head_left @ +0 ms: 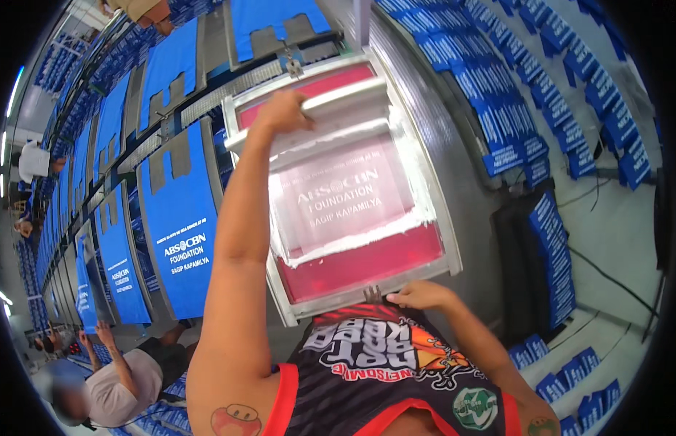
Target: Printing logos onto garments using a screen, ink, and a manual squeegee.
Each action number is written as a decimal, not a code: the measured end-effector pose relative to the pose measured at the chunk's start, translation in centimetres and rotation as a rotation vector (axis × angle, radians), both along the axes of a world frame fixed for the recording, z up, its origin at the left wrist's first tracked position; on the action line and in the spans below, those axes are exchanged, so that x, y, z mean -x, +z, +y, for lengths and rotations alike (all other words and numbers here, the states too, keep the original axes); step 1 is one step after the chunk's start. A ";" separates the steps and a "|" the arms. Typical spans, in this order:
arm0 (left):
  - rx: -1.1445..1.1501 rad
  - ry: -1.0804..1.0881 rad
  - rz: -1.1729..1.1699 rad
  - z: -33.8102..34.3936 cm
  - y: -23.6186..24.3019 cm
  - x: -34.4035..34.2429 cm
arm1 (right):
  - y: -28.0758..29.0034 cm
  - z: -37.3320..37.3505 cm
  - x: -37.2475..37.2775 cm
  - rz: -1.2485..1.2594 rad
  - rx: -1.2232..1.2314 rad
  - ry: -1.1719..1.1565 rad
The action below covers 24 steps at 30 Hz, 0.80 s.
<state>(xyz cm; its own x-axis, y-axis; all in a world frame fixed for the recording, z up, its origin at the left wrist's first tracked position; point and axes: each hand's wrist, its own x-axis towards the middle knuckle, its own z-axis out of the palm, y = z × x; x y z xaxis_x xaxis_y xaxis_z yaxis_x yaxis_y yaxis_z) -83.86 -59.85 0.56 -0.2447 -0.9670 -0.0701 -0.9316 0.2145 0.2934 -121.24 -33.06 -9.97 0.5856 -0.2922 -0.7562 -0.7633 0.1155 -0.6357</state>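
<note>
My left hand is closed around a long pale squeegee, which lies across the far part of a screen printing frame. White ink rings the lettered mesh, and red areas show at both ends. At the near edge, beside a small metal bracket, my right hand has its fingers curled against the frame; their tips are partly hidden. Under the mesh, what lies on the table cannot be made out.
Blue printed fabric pieces lie on dark boards to the left. Many more blue pieces hang or lie in rows on the right. Another person works at the lower left, hands at a blue piece. A cable runs at the right.
</note>
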 end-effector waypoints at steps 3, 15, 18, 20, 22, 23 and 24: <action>-0.085 0.121 0.001 0.3 0.6 2.2 | -1.3 4.7 -2.4 -0.217 -0.171 -0.409; -0.072 0.165 -0.217 1.6 -0.5 3.0 | 1.8 7.7 -2.7 -0.298 -0.017 -0.713; -0.029 0.139 -0.237 2.7 -0.3 4.0 | 0.7 7.8 -2.7 -0.353 0.063 -0.728; 0.000 0.209 -0.220 5.3 -1.1 4.9 | -0.5 7.9 -2.7 -0.303 0.102 -0.712; -0.015 0.216 -0.257 8.5 -2.1 5.8 | -1.2 7.8 -2.8 -0.321 0.106 -0.702; -0.050 0.230 -0.250 10.6 -2.4 7.2 | -1.5 7.7 -2.7 -0.331 0.103 -0.703; -0.041 0.227 -0.284 13.5 -2.3 9.6 | -2.0 7.8 -2.6 -0.333 0.104 -0.708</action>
